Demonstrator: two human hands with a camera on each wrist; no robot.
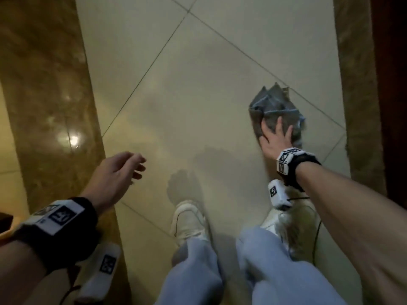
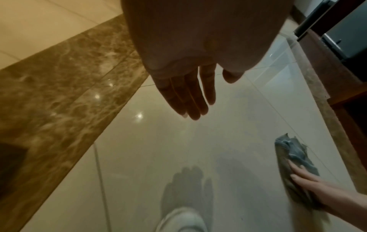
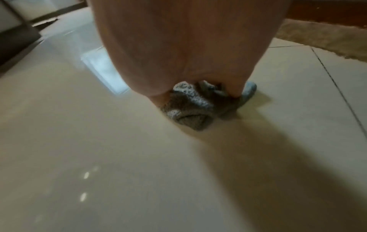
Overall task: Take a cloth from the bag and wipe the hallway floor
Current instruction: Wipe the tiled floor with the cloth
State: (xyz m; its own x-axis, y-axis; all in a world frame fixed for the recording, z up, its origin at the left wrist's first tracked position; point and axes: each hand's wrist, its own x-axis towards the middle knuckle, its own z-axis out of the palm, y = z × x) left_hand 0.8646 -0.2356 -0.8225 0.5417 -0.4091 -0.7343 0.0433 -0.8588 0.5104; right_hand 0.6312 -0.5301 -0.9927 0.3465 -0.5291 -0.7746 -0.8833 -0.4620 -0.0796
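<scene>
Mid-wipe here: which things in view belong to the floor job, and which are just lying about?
In the job:
- cloth, bunched under the right hand
- cream floor tiles

Not in use:
- left hand, empty, above the floor
- brown marble strip
- rug

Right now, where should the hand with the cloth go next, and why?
Probably a sweep toward the middle of the floor. The right hand presses the crumpled cloth flat near the rug's edge, while the pale tiles ahead of the shoes lie unwiped. The left hand hovers free.
</scene>
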